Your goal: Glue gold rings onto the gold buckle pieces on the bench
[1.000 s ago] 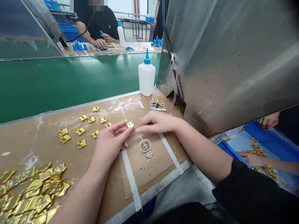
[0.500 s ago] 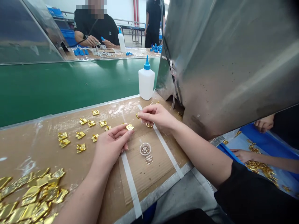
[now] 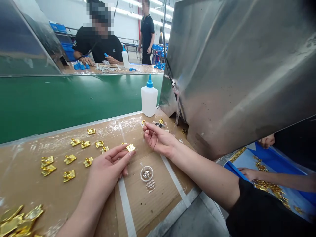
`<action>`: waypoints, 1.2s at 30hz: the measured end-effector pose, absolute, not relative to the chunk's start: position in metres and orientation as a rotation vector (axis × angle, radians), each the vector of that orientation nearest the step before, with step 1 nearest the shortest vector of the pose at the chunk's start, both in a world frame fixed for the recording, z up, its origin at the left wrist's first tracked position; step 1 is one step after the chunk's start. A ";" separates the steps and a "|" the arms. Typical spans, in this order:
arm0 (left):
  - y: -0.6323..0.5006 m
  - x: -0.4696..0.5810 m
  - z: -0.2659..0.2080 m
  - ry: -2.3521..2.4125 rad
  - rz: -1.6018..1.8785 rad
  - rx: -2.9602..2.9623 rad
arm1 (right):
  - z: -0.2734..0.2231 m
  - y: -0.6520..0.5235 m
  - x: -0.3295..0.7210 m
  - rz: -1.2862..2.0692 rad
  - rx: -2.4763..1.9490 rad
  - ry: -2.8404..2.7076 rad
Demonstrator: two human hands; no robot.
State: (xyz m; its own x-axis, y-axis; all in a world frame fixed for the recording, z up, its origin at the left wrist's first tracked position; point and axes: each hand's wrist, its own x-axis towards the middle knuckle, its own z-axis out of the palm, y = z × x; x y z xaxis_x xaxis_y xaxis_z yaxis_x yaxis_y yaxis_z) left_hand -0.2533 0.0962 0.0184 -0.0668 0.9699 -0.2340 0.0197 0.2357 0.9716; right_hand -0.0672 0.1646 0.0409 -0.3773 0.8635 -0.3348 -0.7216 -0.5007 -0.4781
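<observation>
My left hand (image 3: 108,164) pinches a small square gold plate (image 3: 130,147) between thumb and fingertips, its recessed face turned up. Farther right, my right hand (image 3: 159,138) holds a small curved gold ring (image 3: 144,122) at the tips of its thumb and forefinger. Below the hands, a small clear cup (image 3: 146,173) with a thin stick leaning in it stands on a cardboard sheet (image 3: 153,210). Beside the cup lies a clear, glossy smear. Several gold pieces with raised parts (image 3: 70,159) are spread out left of my left hand.
A pile of gold plates (image 3: 21,222) lies at the lower left. A white bottle with a blue nozzle (image 3: 149,100) stands at the bench's far edge, before a green belt (image 3: 74,102). A metal housing (image 3: 234,72) rises at right. Co-workers sit across and at right, near blue trays (image 3: 283,184).
The view has tilted up and shifted. My right hand has turned, its fingers now more visible, with the ring held out at the fingertips. My left hand keeps the gold plate.
</observation>
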 end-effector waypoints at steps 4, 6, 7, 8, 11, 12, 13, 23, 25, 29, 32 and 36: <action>0.095 -0.252 0.021 1.386 1.074 1.017 | 0.045 0.161 -0.066 2.086 -0.592 -0.245; 0.094 -0.252 0.022 1.387 1.095 1.021 | 0.046 0.160 -0.065 2.129 -0.549 -0.234; 0.093 -0.252 0.022 1.384 1.112 1.023 | 0.045 0.160 -0.065 2.145 -0.536 -0.233; 0.093 -0.252 0.022 1.376 1.133 1.023 | 0.045 0.160 -0.064 2.158 -0.526 -0.239; 0.091 -0.251 0.024 1.350 1.200 1.025 | 0.042 0.159 -0.063 2.185 -0.495 -0.319; 0.090 -0.251 0.025 1.347 1.219 1.024 | 0.040 0.158 -0.063 2.182 -0.481 -0.387; 0.090 -0.251 0.026 1.346 1.234 1.022 | 0.039 0.158 -0.064 2.165 -0.477 -0.481; 0.087 -0.249 0.032 1.261 1.274 1.046 | 0.027 0.155 -0.073 1.454 -0.700 -1.503; 0.087 -0.249 0.032 1.251 1.278 1.051 | 0.024 0.156 -0.073 1.402 -0.704 -1.556; 0.086 -0.251 0.030 1.238 1.279 1.058 | 0.021 0.155 -0.073 1.352 -0.730 -1.603; 0.087 -0.251 0.027 1.229 1.278 1.067 | 0.023 0.154 -0.074 1.302 -0.772 -1.612; 0.087 -0.251 0.027 1.232 1.278 1.080 | 0.024 0.152 -0.075 1.223 -0.790 -1.635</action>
State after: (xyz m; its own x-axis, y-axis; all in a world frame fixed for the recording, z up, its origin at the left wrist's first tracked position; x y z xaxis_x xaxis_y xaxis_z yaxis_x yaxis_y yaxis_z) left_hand -0.2507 0.0868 0.0269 -0.0838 0.9955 -0.0431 -0.0798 0.0364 0.9961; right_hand -0.0751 0.1523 0.0240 -0.3738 0.8810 0.2898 -0.0291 0.3012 -0.9531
